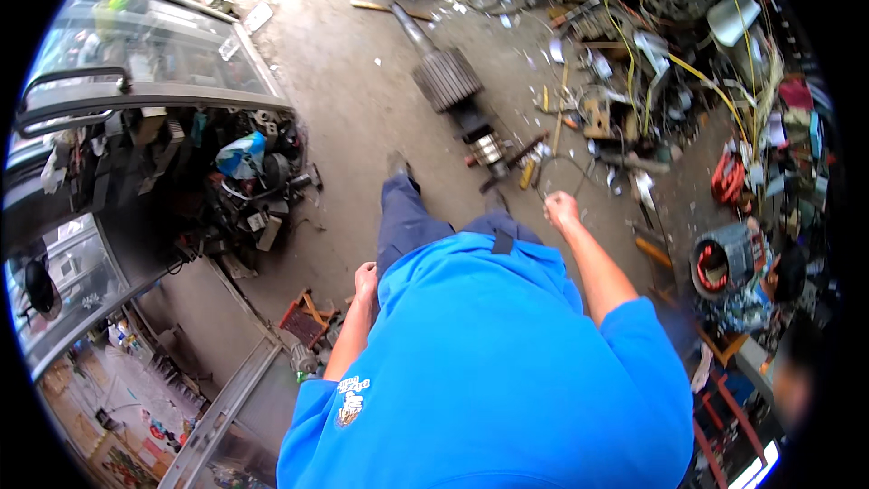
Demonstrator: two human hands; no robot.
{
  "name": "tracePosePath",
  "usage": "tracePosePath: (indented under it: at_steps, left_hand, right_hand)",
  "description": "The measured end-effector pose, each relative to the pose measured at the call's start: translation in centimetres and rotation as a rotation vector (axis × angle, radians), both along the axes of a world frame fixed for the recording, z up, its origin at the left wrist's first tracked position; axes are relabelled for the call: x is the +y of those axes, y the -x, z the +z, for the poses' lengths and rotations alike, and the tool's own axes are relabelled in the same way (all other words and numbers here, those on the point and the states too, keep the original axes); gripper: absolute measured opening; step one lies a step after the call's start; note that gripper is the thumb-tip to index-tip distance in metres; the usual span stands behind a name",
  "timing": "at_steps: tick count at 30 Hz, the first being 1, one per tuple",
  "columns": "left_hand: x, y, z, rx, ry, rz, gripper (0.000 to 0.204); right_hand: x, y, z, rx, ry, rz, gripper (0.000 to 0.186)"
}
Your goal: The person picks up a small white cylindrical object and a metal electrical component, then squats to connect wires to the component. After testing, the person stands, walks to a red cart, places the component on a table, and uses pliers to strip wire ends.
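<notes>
My right hand (562, 209) is stretched forward over the floor, its fingers closed around a thin dark wire loop (568, 158). Just ahead and to the left of it lies a motor rotor (448, 80) with a ribbed grey core, a long shaft and a copper-coloured ring at the near end. My left hand (365, 281) hangs beside my left thigh with curled fingers and nothing visible in it. The rotor's near end lies close to my feet.
Scrap parts, yellow cable (715, 86) and tools cover the floor on the right. A motor housing (721, 260) stands at the right. On the left are a glass door (154, 45) and a heap of parts with a blue bag (242, 156). A wooden-handled tool (389, 9) lies ahead.
</notes>
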State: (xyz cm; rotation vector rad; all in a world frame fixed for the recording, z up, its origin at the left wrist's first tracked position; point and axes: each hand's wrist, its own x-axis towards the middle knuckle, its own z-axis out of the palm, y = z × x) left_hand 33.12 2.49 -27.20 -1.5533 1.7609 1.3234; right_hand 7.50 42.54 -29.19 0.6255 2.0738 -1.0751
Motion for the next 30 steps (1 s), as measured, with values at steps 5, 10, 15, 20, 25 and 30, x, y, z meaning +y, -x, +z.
tracePosePath:
  at_steps: [5,10,15,20,25,30]
  left_hand:
    - [-11.7,12.2,1.4,0.175,0.087,-0.159,0.025]
    - [-20.8,23.0,4.3,0.397,0.173,-0.180,0.027]
    - [-24.0,31.6,3.5,0.613,0.111,-0.092,0.023]
    - [-26.4,34.2,-0.5,0.464,0.004,-0.144,0.024]
    - [-33.4,30.5,-3.5,0.046,0.019,-0.054,0.024]
    - [-37.0,29.7,-3.3,-0.191,-0.059,0.177,0.025]
  right_hand:
    - [-2.7,-1.2,0.2,-0.161,-0.163,-0.077,0.014]
    - [-7.1,-0.7,0.8,0.102,-0.394,0.333,0.015]
    - [-14.7,8.3,4.0,-0.036,-0.327,0.221,0.013]
    - [-22.0,18.7,3.9,-0.135,-0.336,0.179,0.011]
    - [-31.9,30.3,-0.8,-0.244,-0.303,0.339,0.013]
    - [-49.3,48.1,1.3,-0.004,-0.207,0.718,0.021]
